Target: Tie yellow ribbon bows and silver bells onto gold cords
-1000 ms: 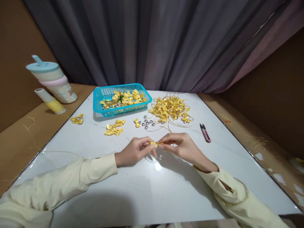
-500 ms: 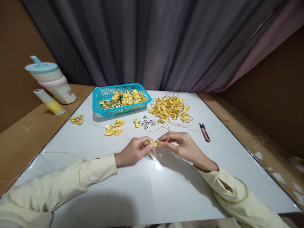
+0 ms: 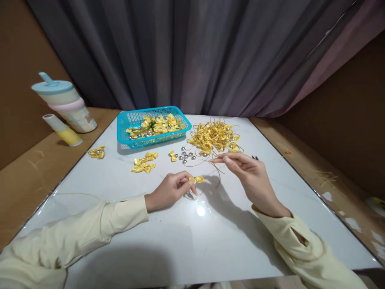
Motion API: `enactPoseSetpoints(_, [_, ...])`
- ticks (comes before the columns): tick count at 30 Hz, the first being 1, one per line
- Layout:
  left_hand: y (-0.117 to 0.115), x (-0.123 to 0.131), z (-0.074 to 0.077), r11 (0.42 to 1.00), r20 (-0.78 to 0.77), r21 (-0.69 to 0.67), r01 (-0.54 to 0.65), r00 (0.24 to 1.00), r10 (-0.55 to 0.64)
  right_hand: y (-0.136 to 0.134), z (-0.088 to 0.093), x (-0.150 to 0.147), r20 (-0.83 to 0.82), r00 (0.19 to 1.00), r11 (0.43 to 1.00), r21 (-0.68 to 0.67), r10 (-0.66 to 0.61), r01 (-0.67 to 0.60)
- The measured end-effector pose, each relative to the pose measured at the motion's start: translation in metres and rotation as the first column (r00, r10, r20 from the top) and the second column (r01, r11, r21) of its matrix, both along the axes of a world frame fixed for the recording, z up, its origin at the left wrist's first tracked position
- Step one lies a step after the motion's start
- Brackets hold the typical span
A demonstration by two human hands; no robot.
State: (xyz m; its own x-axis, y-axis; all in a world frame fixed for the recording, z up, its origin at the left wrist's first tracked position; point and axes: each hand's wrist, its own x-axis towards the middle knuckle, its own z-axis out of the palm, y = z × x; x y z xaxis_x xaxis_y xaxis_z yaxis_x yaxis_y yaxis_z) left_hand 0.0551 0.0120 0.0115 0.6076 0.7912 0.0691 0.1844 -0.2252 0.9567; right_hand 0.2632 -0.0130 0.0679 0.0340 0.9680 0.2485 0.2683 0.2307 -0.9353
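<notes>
My left hand [image 3: 170, 190] pinches a small yellow satin bow [image 3: 199, 180] between thumb and fingertips above the white table. A thin loop of cord hangs just under the bow. To the right, my right hand [image 3: 251, 176] is raised with thumb and fingertips closed on a thin gold cord [image 3: 220, 170], whose ends trail below and left of the fingers. Just beyond those fingertips lies a heap of yellow bows [image 3: 214, 135] tangled with gold cords. Small silver bells [image 3: 185, 156] are clustered between the hands, farther back, beside a single loose bow [image 3: 173, 155].
A blue basket [image 3: 120, 138] at the back holds more bows. Several loose bows [image 3: 144, 163] lie in front of it, others [image 3: 96, 151] farther left. Thread snips [image 3: 255, 157] are mostly hidden behind my right hand. A tumbler [image 3: 67, 100] and a yellow bottle [image 3: 67, 134] stand left.
My right hand has let go of the bow and moved right and away from me to the cord. My left hand stays in place with the bow.
</notes>
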Motion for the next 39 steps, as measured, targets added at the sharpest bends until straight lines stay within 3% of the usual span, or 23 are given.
enactPoseSetpoints(4, [0.001,0.001,0.002,0.999,0.015,-0.041,-0.017,1.000,0.018,-0.003,-0.001,-0.002,-0.018,0.995,0.974,-0.200,0.101,-0.103])
enactPoseSetpoints(8, [0.002,0.001,0.002,0.990,0.083,-0.138,-0.023,0.996,0.034,-0.003,-0.009,-0.009,-0.076,0.956,0.856,-0.428,0.284,-0.289])
enactPoseSetpoints(13, [0.004,0.003,-0.002,0.979,0.144,-0.205,-0.020,0.988,0.051,0.000,-0.023,-0.012,-0.175,0.896,0.775,-0.453,0.408,-0.441])
enactPoseSetpoints(16, [0.005,0.003,-0.002,0.972,0.158,-0.234,-0.029,0.985,0.068,0.000,-0.026,-0.012,-0.128,0.899,0.784,-0.449,0.419,-0.429])
enactPoseSetpoints(24, [0.005,0.003,0.000,0.979,0.122,-0.198,-0.046,0.990,0.072,-0.008,-0.022,-0.021,0.183,0.921,0.867,-0.438,0.344,-0.237])
enactPoseSetpoints(39, [0.005,0.003,-0.002,0.976,0.156,-0.215,-0.023,0.986,0.058,-0.010,-0.024,-0.023,0.223,0.919,0.891,-0.397,0.326,-0.220])
